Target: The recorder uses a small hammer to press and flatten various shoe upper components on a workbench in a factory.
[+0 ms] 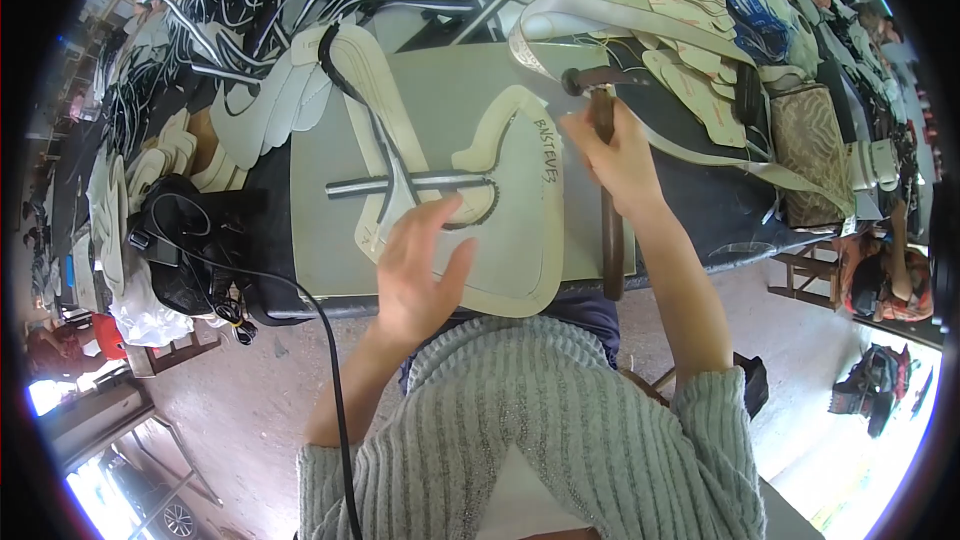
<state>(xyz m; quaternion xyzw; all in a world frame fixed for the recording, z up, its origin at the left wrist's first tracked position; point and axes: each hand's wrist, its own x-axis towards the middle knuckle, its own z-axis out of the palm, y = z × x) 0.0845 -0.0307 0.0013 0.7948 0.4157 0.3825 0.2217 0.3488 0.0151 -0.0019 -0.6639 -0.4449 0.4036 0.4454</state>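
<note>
My right hand point(628, 162) is closed around the wooden handle of a hammer point(613, 255), whose metal head points away from me at the right of a grey-green board point(322, 230). My left hand point(412, 275) is open, fingers spread, over the lower part of a cream sole-shaped piece point(362, 60). Black-and-white straps point(365, 185) cross on that piece, one running sideways and another lengthwise. Beside it lies a curved cream-edged template point(550, 230) with handwriting on it. I cannot tell whether my left fingertips touch the piece.
Tangled black-and-white straps point(250, 0) pile up at the far left. Stacked cream sole pieces point(690, 90) and a patterned block point(808, 155) stand at the right. Grey-white pieces point(280, 105) lie left of the board. A black cable point(325, 330) hangs past my left arm. Other people sit around.
</note>
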